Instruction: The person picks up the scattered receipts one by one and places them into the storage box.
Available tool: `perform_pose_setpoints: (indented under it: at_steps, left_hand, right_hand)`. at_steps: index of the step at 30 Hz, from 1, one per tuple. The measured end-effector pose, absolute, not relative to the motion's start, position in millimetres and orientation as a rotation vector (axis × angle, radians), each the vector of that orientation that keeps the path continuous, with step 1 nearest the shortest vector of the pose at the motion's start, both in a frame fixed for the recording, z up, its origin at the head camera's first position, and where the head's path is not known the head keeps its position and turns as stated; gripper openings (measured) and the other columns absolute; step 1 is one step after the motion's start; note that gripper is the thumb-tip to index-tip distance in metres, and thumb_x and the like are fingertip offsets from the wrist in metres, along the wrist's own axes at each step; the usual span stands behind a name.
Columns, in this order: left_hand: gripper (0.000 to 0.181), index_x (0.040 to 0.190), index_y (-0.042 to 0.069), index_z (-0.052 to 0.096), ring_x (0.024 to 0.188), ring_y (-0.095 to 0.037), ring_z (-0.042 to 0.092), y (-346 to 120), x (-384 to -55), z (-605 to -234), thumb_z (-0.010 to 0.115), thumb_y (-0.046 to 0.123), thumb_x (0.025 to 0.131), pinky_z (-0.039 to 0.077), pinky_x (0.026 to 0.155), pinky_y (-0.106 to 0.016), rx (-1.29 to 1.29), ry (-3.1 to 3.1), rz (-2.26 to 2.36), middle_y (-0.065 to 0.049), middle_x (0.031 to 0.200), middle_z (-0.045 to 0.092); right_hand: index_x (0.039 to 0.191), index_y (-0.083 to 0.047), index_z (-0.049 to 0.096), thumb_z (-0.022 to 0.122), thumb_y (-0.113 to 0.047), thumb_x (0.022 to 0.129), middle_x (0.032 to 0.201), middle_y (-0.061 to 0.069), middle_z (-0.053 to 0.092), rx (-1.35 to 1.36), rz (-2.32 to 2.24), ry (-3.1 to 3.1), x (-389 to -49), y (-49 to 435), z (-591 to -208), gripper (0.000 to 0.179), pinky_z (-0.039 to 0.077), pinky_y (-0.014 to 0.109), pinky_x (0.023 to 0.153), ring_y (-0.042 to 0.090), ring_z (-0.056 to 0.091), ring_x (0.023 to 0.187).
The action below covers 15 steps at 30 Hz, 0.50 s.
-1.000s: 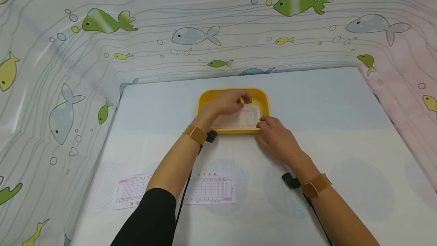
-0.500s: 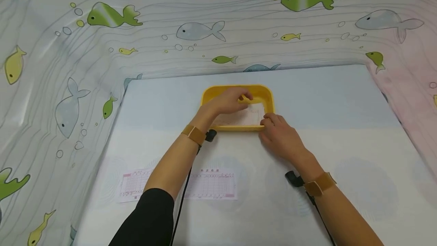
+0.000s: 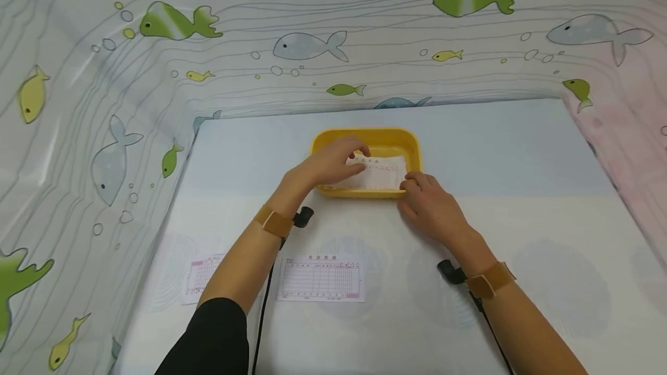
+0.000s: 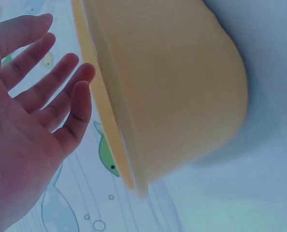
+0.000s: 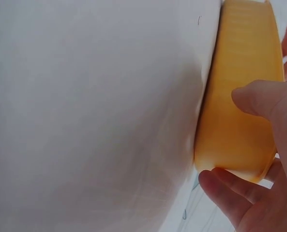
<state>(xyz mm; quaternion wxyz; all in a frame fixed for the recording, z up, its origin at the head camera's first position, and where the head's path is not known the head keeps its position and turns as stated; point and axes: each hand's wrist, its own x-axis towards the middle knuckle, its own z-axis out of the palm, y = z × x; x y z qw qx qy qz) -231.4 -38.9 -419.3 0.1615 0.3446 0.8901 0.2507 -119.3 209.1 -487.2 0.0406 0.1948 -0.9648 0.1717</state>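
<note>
A yellow plastic tray [image 3: 385,136] stands on the white table, with printed paper slips [image 3: 384,175] lying inside it. My left hand [image 3: 336,162] hovers over the tray's left part; in the left wrist view its fingers are loosely bent, with nothing between them, beside the tray's rim [image 4: 115,116]. At the tray's front right corner my right hand [image 3: 429,207] grips the wall. The right wrist view has its thumb [image 5: 259,99] against the front side and its fingers round the end of the tray [image 5: 235,130].
Two printed slips lie on the table in front of the tray: one in full view [image 3: 321,279], the other [image 3: 200,276] partly under my left forearm. A fish-patterned sheet [image 3: 234,74] rises behind and beside the table. A black cable [image 3: 264,311] runs along my left arm.
My left hand has drawn back leftward within the tray, uncovering more of the printed slip. The right hand keeps its hold on the corner. The head view has shifted slightly.
</note>
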Motion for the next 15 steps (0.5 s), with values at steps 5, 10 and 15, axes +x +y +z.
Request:
perform_pose_setpoints:
  at_steps: [5,10,15]
  left_hand:
    - [0.034,0.123,0.014,0.059,0.098,-0.017,0.052,-59.1,-217.9,-418.4,0.061,0.032,0.094,0.045,0.084,-0.03,0.968,2.615,0.661,-0.003,0.124,0.053]
    - [0.033,0.122,0.019,0.059,0.094,-0.018,0.052,-77.9,-201.1,-416.7,0.063,0.033,0.092,0.045,0.078,-0.03,0.963,2.644,0.678,-0.001,0.12,0.053]
    - [0.031,0.119,0.021,0.06,0.092,-0.016,0.051,-97.5,-173.9,-416.4,0.066,0.032,0.091,0.045,0.076,-0.029,0.952,2.674,0.686,0.005,0.112,0.053]
  right_hand:
    - [0.114,-0.011,0.055,0.06,-0.025,0.093,0.129,0.006,0.045,0.608,0.54,-2.934,-119.3,210.5,-487.8,0.026,0.048,0.046,0.09,0.026,0.04,0.124]
    - [0.114,-0.011,0.055,0.061,-0.024,0.092,0.129,0.007,0.045,0.608,0.547,-2.93,-118.7,210.3,-487.2,0.026,0.048,0.047,0.089,0.027,0.041,0.122]
    - [0.114,-0.01,0.055,0.061,-0.024,0.093,0.129,0.007,0.045,0.612,0.546,-2.938,-117.9,209.0,-486.8,0.026,0.048,0.047,0.089,0.027,0.041,0.123]
